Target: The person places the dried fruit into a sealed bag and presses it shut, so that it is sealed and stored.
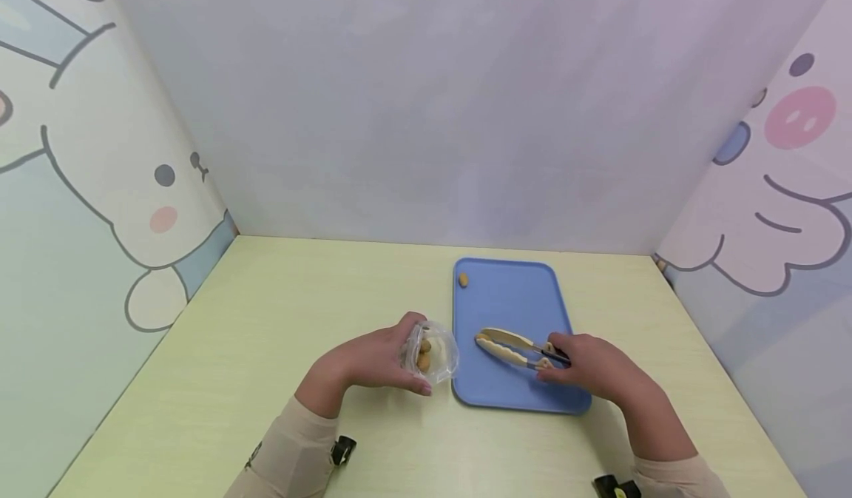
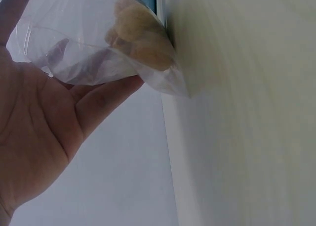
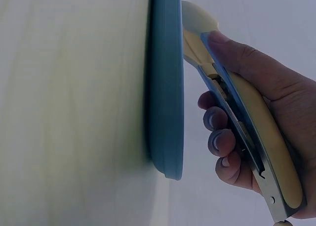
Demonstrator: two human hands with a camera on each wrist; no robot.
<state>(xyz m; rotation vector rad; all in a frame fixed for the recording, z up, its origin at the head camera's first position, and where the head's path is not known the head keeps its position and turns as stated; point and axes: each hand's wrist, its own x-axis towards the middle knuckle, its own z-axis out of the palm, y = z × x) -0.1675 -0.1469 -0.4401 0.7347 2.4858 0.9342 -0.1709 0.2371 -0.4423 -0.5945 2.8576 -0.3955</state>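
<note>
My left hand (image 1: 382, 357) holds a clear plastic bag (image 1: 444, 354) between thumb and fingers, its mouth spread wide just left of the blue tray (image 1: 512, 398). Several small brown rounded pieces (image 2: 140, 30) lie inside the bag, low near the tabletop. With my right hand (image 1: 589, 365) I grip cream-coloured tongs (image 1: 509, 337) by the handles, low over the tray. At the tong tips is another brown piece (image 1: 481, 337), partly hidden by them. One more brown oval piece (image 1: 463, 280) lies at the tray's far left corner.
The tray has a raised rim and lies on a pale yellow wooden table (image 1: 299, 276). A plain grey-white wall (image 1: 426, 113) stands behind it. Side panels with a cartoon rabbit (image 1: 126, 150) and a cartoon pig (image 1: 785, 187) flank the table.
</note>
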